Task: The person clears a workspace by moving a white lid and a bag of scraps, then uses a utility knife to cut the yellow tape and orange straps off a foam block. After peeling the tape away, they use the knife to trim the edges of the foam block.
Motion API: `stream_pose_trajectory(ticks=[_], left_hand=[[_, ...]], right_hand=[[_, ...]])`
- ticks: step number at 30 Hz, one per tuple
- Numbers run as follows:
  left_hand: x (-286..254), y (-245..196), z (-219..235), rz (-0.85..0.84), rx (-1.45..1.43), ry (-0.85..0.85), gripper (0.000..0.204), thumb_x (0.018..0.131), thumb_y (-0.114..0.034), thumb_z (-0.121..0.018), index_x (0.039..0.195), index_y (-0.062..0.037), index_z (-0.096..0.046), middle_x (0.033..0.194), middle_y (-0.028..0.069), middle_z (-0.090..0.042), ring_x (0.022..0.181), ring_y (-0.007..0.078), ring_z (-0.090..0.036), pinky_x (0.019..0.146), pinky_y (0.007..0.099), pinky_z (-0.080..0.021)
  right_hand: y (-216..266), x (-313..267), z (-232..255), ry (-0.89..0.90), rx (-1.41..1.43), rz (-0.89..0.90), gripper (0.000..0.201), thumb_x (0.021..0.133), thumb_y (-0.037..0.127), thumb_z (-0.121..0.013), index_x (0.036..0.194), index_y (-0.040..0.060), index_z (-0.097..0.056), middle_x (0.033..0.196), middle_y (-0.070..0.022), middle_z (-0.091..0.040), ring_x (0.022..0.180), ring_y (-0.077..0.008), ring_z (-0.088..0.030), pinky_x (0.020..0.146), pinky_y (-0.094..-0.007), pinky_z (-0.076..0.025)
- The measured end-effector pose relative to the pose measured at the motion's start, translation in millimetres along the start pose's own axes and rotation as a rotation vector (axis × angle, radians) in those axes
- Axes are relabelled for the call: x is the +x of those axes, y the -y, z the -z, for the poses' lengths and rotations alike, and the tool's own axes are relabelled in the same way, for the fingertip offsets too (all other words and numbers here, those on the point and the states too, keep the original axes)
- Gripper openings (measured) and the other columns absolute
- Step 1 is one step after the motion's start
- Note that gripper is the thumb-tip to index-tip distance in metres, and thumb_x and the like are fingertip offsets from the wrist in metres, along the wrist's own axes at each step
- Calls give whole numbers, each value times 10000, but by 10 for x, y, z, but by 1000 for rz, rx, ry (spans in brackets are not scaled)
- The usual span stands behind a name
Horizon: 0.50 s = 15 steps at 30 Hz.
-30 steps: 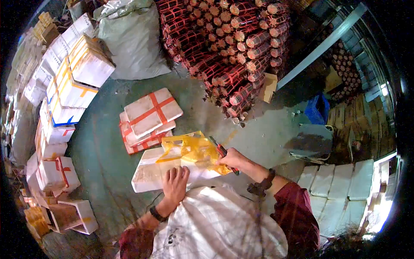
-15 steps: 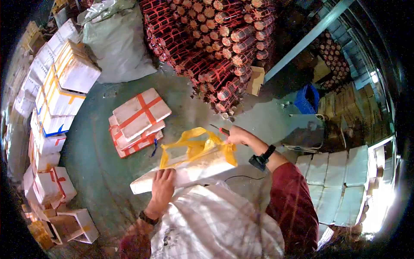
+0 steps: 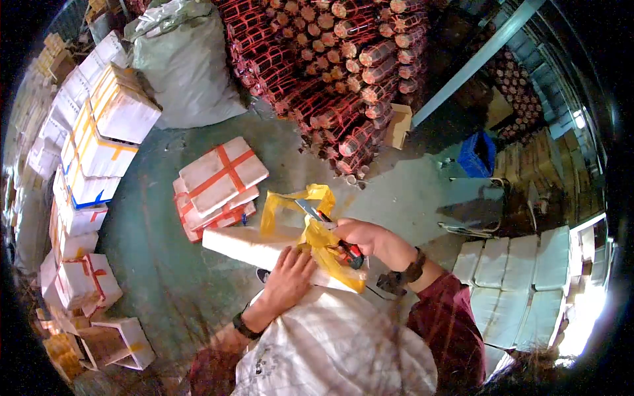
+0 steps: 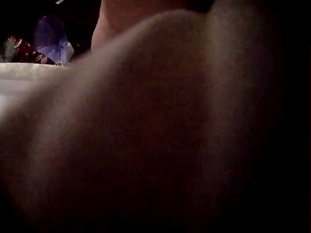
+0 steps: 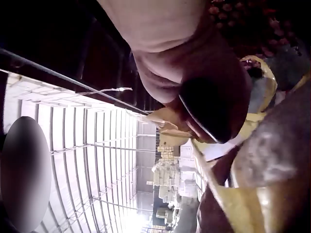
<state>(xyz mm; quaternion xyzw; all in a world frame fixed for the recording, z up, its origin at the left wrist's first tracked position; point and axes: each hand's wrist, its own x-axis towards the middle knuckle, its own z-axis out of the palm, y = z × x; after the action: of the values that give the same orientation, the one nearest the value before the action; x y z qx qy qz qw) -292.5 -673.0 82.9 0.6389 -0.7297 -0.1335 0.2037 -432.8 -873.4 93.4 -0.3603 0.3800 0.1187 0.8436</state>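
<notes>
A long white slab [image 3: 231, 244] lies aslant, roughly from half past nine to half past three; the left hand [image 3: 290, 274] rests on it at six o'clock; yellow tape [image 3: 321, 236], crumpled toward its three o'clock end, rises in a loose loop at twelve; the right hand [image 3: 370, 237] grips a red-and-black knife [image 3: 354, 256], its blade pointing between ten and eleven o'clock beside the tape.

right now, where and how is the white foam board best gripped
Probably by the bare left end of the white foam board, clasped above and below because it is a flat slab, the left hand coming from the left: yellow tape and the red-and-black tool in the right hand crowd the other end.
</notes>
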Motion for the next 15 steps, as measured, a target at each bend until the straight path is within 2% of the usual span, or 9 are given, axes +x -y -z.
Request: stream_pose_trajectory(ticks=[2,3,6,7,9,10,12,13,15], left_hand=[[175,18,-50,-84,39,47,551,698,-128,-678,1230,-61,-554,1271,144,-547,1212,326,-492,1073,460,-370],[234,40,-89,-96,50,-62,529,686,-113,-665,1207,-116,-570,1183,130,-563,1096,314,-528,979,440,-413],[244,-24,-49,37,84,59,540,675,-95,-662,1204,-169,-582,1093,114,-569,1019,306,-534,898,418,-419],[254,-27,-29,43,88,-1,566,692,-85,-640,1243,-206,-583,1013,100,-561,960,293,-529,829,409,-411],[246,22,-33,105,130,19,651,694,-133,-689,1321,-226,-544,1100,122,-561,1025,318,-527,891,439,-408],[244,42,-35,138,150,29,697,694,-157,-713,1361,-236,-524,1144,133,-560,1058,330,-526,923,454,-407],[255,35,-10,200,158,78,738,706,-167,-729,1400,-273,-500,1160,152,-555,1065,331,-524,934,448,-399],[262,24,28,216,153,85,742,709,-170,-729,1405,-281,-497,1161,151,-556,1065,330,-524,934,446,-399],[257,46,24,232,160,76,752,714,-176,-730,1417,-292,-488,1146,146,-558,1059,328,-523,932,443,-400]], right_hand=[[193,-226,-122,-41,-43,-7,184,940,246,-634,874,79,-591,621,22,-541,472,-87,-506,407,-267,-399],[199,-281,-95,-98,-104,23,190,942,261,-638,888,83,-598,620,28,-536,466,-80,-489,405,-262,-381],[186,-467,80,-195,-244,102,220,942,312,-654,928,95,-619,620,43,-524,455,-64,-444,406,-249,-334],[143,-546,184,-180,-259,118,236,937,333,-661,941,99,-627,622,47,-522,457,-62,-434,410,-247,-323],[190,-719,66,-272,-463,127,331,883,428,-716,968,113,-658,642,42,-545,485,-47,-439,430,-237,-322],[139,-742,86,-291,-577,117,463,820,475,-768,1041,81,-667,667,28,-578,524,-93,-503,474,-277,-401],[-283,-520,228,-372,-904,462,578,777,478,-804,1129,45,-655,733,-14,-642,622,-159,-591,589,-336,-497],[-275,-597,18,-448,-922,543,621,762,459,-814,1179,36,-637,837,-104,-705,763,-246,-677,721,-390,-533],[-294,-552,-228,-560,-1009,428,539,779,399,-789,1171,58,-645,944,-212,-703,878,-347,-699,764,-435,-542]])
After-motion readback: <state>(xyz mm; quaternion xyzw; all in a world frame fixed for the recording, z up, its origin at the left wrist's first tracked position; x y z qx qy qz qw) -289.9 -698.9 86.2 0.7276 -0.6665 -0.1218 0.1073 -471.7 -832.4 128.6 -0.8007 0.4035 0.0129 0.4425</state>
